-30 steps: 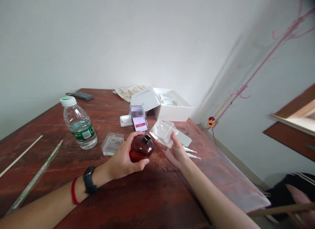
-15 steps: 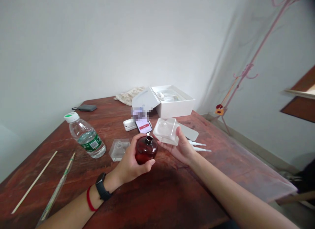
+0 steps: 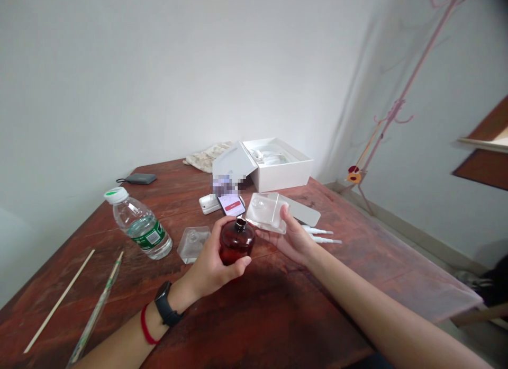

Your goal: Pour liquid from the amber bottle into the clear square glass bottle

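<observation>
My left hand (image 3: 216,263) is closed around a round, dark red glass bottle (image 3: 238,243) with a short open neck. In my right hand (image 3: 291,236) is a clear plastic packaging tray (image 3: 265,210), gripped at its right side and held just right of the bottle. A second clear plastic tray (image 3: 193,244) lies on the table left of the bottle. Behind my hands a phone (image 3: 231,204) leans, its screen lit, against a white case (image 3: 209,204).
A water bottle (image 3: 145,231) stands at the left, near two thin wooden sticks (image 3: 59,300), one wrapped. An open white box (image 3: 283,170) sits at the back beside a cloth (image 3: 208,156). White-tipped droppers or pens (image 3: 321,240) and a grey flat panel (image 3: 305,213) lie at the right.
Both hands keep their grips. The clear tray in my right hand has tilted slightly and moved a little; the whole view has shifted slightly.
</observation>
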The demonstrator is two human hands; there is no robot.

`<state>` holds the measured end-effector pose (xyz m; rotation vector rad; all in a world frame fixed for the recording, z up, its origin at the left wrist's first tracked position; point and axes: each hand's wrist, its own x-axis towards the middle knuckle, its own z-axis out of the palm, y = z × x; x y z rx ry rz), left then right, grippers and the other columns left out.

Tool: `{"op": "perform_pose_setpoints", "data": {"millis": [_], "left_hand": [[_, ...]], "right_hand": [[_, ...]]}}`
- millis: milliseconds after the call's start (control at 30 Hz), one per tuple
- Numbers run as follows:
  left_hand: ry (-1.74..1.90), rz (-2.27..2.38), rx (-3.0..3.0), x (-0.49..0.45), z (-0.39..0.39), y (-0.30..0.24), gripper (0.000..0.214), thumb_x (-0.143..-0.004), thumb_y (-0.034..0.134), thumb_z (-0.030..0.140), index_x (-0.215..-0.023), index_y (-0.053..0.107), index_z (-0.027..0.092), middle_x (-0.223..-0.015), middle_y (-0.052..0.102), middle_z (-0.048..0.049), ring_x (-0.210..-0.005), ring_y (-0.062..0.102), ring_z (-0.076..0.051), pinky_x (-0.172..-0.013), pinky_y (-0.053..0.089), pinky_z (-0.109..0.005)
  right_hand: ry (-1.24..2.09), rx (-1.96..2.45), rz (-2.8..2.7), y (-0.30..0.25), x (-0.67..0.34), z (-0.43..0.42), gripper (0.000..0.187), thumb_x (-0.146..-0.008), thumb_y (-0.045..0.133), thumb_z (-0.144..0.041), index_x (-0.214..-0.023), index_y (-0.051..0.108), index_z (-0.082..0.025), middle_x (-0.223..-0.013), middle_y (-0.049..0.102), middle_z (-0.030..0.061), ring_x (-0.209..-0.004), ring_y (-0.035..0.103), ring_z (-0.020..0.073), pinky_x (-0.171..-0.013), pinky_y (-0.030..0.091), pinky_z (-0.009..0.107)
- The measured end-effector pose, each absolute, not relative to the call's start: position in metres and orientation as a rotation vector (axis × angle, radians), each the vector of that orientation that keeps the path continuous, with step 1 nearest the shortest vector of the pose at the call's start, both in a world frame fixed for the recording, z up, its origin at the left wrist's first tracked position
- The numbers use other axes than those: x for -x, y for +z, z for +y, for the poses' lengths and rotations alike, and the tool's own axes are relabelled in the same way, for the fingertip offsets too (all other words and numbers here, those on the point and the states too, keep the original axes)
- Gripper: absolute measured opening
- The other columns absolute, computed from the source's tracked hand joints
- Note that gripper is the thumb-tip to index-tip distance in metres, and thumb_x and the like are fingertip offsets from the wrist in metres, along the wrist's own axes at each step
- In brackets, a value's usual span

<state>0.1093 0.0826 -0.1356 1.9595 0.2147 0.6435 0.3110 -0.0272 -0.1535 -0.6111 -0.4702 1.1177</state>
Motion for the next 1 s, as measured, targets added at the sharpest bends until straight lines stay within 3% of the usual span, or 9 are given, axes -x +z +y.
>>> {"op": "perform_pose_setpoints", "data": {"millis": [300, 500, 733, 1000], "left_hand": [[0.608, 0.202, -1.966, -0.109, 0.083, -0.140, 0.083, -0.089, 0.081, 0.052, -0.153, 0.036, 0.024, -0.141, 0.066, -0.0129, -0.130, 0.063, -0.034, -0.114, 0.049, -0.047], [0.629, 0.184, -1.960, -0.110, 0.088, -0.146, 0.099, -0.087, 0.081, 0.062, -0.163, 0.030, 0.024, -0.161, 0.052, -0.0159, -0.148, 0.050, -0.040, -0.123, 0.040, -0.051], [0.606, 0.191, -1.980, -0.109, 0.089, -0.143, 0.109, -0.086, 0.075, 0.073, -0.169, 0.024, 0.026, -0.166, 0.047, -0.0135, -0.160, 0.031, -0.039, -0.131, 0.025, -0.052], [0.626, 0.245, -1.895, -0.109, 0.086, -0.146, 0.099, -0.087, 0.077, 0.069, -0.162, 0.033, 0.021, -0.161, 0.052, -0.0180, -0.149, 0.049, -0.039, -0.127, 0.034, -0.052]], "right_hand": [[1.076, 0.665, -0.526, -0.153, -0.308, -0.024, 0.055, -0.081, 0.089, -0.050, -0.125, 0.075, -0.020, -0.123, 0.082, 0.0084, -0.111, 0.078, 0.0269, -0.098, 0.063, 0.040], [1.068, 0.684, -0.583, -0.150, -0.312, -0.025, 0.049, -0.083, 0.087, -0.045, -0.125, 0.073, -0.024, -0.129, 0.079, 0.0069, -0.122, 0.073, 0.0298, -0.103, 0.060, 0.043], [1.069, 0.695, -0.616, -0.145, -0.313, -0.026, 0.067, -0.077, 0.091, -0.042, -0.137, 0.066, -0.027, -0.132, 0.077, 0.0059, -0.117, 0.074, 0.0281, -0.101, 0.058, 0.042], [1.045, 0.664, -0.644, -0.140, -0.314, -0.027, 0.091, -0.070, 0.096, -0.036, -0.151, 0.056, -0.036, -0.136, 0.075, 0.0040, -0.115, 0.073, 0.0250, -0.100, 0.056, 0.038]]}}
